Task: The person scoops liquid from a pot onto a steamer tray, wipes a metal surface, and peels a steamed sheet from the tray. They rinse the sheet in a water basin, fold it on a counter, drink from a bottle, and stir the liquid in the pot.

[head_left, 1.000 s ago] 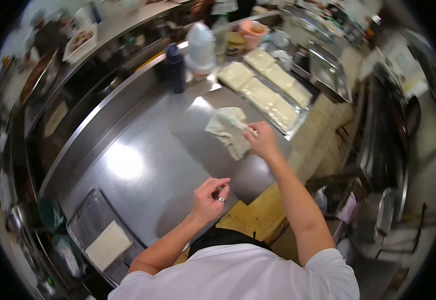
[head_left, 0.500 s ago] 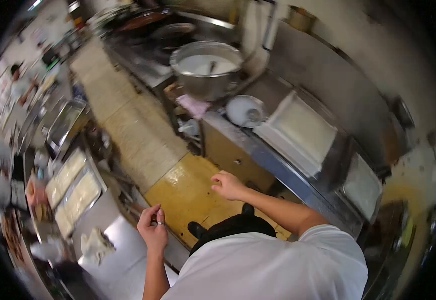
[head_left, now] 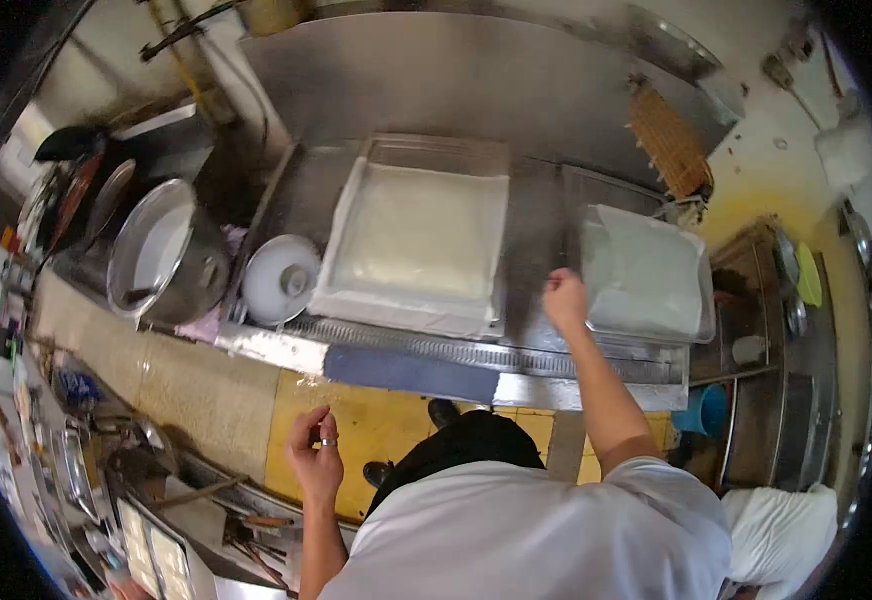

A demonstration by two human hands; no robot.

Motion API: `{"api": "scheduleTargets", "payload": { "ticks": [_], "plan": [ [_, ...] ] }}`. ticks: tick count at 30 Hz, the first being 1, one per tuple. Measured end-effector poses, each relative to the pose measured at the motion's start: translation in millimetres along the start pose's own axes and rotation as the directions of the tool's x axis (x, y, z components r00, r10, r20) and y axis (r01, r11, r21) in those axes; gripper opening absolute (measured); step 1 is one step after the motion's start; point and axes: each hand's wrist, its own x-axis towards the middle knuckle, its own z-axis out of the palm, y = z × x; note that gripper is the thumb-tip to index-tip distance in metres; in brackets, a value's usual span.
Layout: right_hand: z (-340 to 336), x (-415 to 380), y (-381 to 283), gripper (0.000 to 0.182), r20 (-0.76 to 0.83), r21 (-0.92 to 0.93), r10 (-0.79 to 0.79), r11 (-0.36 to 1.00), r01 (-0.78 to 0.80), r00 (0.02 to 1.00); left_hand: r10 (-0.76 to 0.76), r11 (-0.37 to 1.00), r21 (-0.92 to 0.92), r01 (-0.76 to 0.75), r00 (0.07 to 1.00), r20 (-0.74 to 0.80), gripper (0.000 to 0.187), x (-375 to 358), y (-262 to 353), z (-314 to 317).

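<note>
My right hand (head_left: 564, 297) is over the steel counter, closed with the fingers curled in, right at the left edge of a rectangular tray (head_left: 646, 272) of smooth, pale, milky material. Nothing shows between its fingers. Farther left on the counter lies a larger tray lined with white cloth (head_left: 411, 235), holding a flat cream-coloured layer. My left hand (head_left: 316, 448) hangs over the yellow floor, well short of the counter, holding nothing. Its fingers are loosely bent and apart, and one wears a ring.
A white bowl (head_left: 280, 281) stands left of the lined tray, beside a big steel pot (head_left: 164, 250) of white liquid. A drain grate runs along the counter's front edge. Below right is a blue bucket (head_left: 698, 410). White cloth (head_left: 781, 535) lies at lower right.
My view and body have turned right, bringing the counter in front of me. My right hand has moved from above the floor to beside the right tray. The left hand still hangs low.
</note>
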Motion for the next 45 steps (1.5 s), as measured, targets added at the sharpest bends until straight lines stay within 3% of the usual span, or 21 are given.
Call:
{"api": "scheduleTargets", "payload": {
  "ticks": [4,7,10,11,13,16,19,22,25,31,34,37,39,42,44,45],
  "plan": [
    [-43,54,101,0.023,0.023,-0.311,0.246,0.923,-0.227,0.969,-0.026,0.996,0.086,0.019,0.996,0.084,0.014,27,20,41],
    [-36,55,146,0.025,0.226,-0.385,0.318,0.897,-0.216,0.921,-0.042,0.995,0.098,0.028,0.989,0.145,0.015,51,14,55],
    [-49,58,130,0.026,0.354,-0.532,0.337,0.84,-0.108,0.872,0.022,0.983,0.175,-0.058,0.98,0.199,0.015,93,6,68],
    [-50,62,126,0.026,0.374,-0.547,0.258,0.837,-0.013,0.891,0.096,0.966,0.218,-0.139,0.976,0.196,0.015,112,-2,72],
    [-52,76,118,0.024,0.418,-0.569,0.087,0.801,0.185,0.904,0.078,0.953,0.271,-0.134,0.975,0.209,0.017,152,8,83],
    [-46,103,67,0.024,0.112,-0.278,0.17,0.951,-0.134,0.979,0.031,0.975,0.21,-0.073,0.98,0.194,0.018,225,-8,106],
    [-22,137,20,0.025,0.162,-0.052,0.113,0.993,-0.106,0.98,0.114,0.943,0.279,-0.179,0.965,0.234,0.022,300,-28,135],
    [15,164,-16,0.029,0.129,0.086,0.083,0.992,-0.094,0.988,0.094,0.959,0.236,-0.156,0.962,0.257,0.021,369,-61,163],
    [54,189,-33,0.03,0.156,0.122,0.076,0.988,-0.095,0.985,0.066,0.897,0.41,-0.163,0.968,0.241,0.024,428,-82,185],
    [113,226,-36,0.028,0.144,0.081,0.165,0.981,-0.178,0.976,0.104,0.849,0.491,-0.194,0.973,0.206,0.025,498,-98,206],
    [137,246,-23,0.025,0.204,0.145,0.259,0.946,-0.291,0.944,0.107,0.814,0.544,-0.205,0.972,0.208,0.027,518,-100,211],
    [148,256,-11,0.023,0.151,0.212,0.278,0.928,-0.306,0.949,0.112,0.811,0.551,-0.195,0.977,0.18,0.029,532,-106,208],
    [143,255,-5,0.024,0.12,0.205,0.235,0.945,-0.256,0.964,0.124,0.846,0.495,-0.199,0.976,0.18,0.03,540,-115,207],
    [108,230,-11,0.025,-0.137,0.05,0.14,0.99,-0.135,0.981,0.119,0.9,0.394,-0.186,0.975,0.187,0.036,528,-117,198],
    [78,204,-17,0.024,-0.155,0.134,0.315,0.946,-0.296,0.936,0.133,0.984,0.097,-0.151,0.977,0.169,0.033,521,-154,189],
    [63,187,-15,0.022,-0.202,0.148,0.325,0.943,-0.299,0.924,0.113,0.988,0.086,-0.129,0.98,0.167,0.033,504,-151,181]
  ]
}}
